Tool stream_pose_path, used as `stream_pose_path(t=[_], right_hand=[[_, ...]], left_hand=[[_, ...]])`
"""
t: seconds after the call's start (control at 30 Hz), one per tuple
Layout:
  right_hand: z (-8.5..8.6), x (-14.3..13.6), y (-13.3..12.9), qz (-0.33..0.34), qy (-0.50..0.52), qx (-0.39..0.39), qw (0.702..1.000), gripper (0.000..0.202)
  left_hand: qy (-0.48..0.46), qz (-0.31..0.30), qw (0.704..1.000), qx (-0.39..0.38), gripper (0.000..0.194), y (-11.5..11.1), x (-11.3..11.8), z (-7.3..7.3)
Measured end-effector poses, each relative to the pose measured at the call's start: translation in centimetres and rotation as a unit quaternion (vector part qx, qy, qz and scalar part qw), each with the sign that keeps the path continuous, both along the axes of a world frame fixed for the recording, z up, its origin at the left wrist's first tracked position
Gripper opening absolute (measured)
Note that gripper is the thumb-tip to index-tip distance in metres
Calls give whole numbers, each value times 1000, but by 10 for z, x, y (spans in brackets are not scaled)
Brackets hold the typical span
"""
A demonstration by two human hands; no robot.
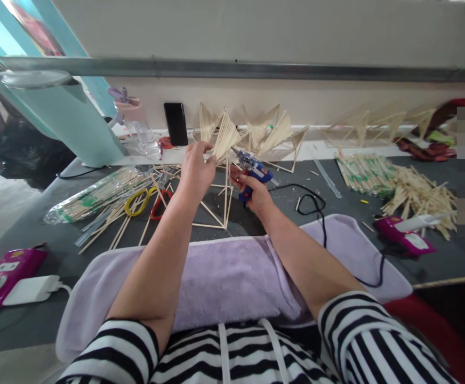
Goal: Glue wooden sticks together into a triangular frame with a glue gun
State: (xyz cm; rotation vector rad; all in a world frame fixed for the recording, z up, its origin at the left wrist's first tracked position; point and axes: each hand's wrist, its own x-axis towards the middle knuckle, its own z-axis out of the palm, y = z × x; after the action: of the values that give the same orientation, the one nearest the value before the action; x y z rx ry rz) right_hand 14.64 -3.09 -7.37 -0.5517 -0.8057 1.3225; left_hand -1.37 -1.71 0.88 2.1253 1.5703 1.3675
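My right hand (258, 194) is wrapped round the handle of a blue glue gun (256, 169), whose nozzle points up and left. My left hand (198, 168) has its thumb and index finger bent together at the edge of a wooden-stick model (226, 140) with a fan of thin sticks; the exact contact is partly hidden. Below the hands, a frame of thin sticks (225, 210) rests on the dark table. Left of my forearm lie scissors with yellow handles (139, 201) and another pair with red handles (161, 205).
Finished-looking stick models (274, 133) stand along the wall beside a black phone (175, 124). Bagged sticks (96, 192) lie left; loose sticks (420, 200) are piled right. A black cord (312, 197) loops near a purple power strip (406, 234). A lilac cloth (232, 277) covers the front edge.
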Motion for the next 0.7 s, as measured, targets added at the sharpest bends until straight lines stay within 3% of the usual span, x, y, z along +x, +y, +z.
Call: stream_pose_path(t=[0.37, 0.7], right_hand=[[0, -8, -1, 0, 0, 5, 1000, 19], [-3, -8, 0, -5, -15, 4, 1000, 14]], left_hand=[[26, 12, 999, -42, 25, -4, 10, -5], [18, -33, 997, -70, 26, -1, 11, -8]])
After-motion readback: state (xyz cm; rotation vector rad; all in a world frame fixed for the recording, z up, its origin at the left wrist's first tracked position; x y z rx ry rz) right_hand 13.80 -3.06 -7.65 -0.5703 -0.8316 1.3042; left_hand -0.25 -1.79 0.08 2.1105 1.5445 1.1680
